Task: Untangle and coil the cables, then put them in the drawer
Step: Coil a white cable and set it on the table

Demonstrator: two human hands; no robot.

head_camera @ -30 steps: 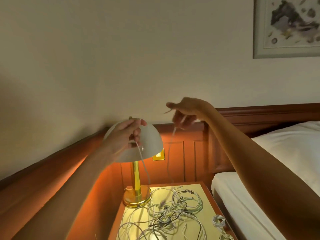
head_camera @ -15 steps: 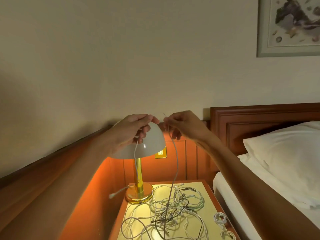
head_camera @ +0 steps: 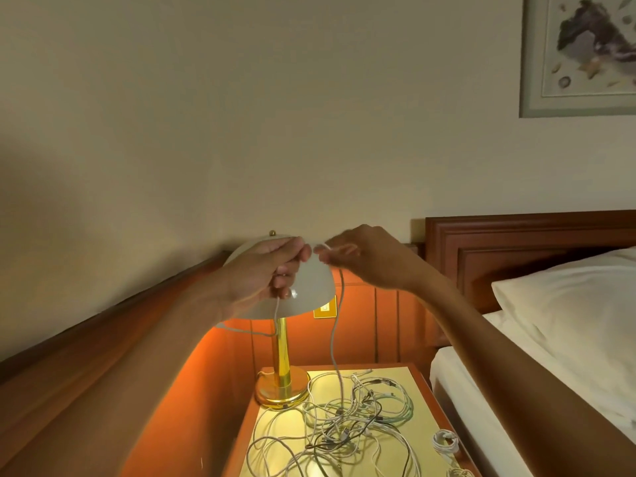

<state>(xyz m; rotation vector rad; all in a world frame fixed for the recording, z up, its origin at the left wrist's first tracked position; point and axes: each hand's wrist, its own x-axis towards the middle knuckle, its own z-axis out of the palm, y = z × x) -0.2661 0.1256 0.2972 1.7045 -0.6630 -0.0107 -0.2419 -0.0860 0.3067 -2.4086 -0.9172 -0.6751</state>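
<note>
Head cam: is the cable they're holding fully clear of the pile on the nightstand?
No: the white cable hangs from the right hand down into the tangle on the nightstand.

Bare left hand (head_camera: pixel 263 273), right hand (head_camera: pixel 373 261)

hands (head_camera: pixel 265 273) (head_camera: pixel 370 261): 2 | lamp (head_camera: pixel 315 287): 1 | pillow (head_camera: pixel 568 304): 1 | framed picture (head_camera: pixel 581 53): 1 | cable tangle (head_camera: pixel 347 418): 1

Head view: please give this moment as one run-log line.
left hand: grips white cable | right hand: pinches white cable | cable: hangs into tangle on nightstand | coiled bundle: right of tangle
</note>
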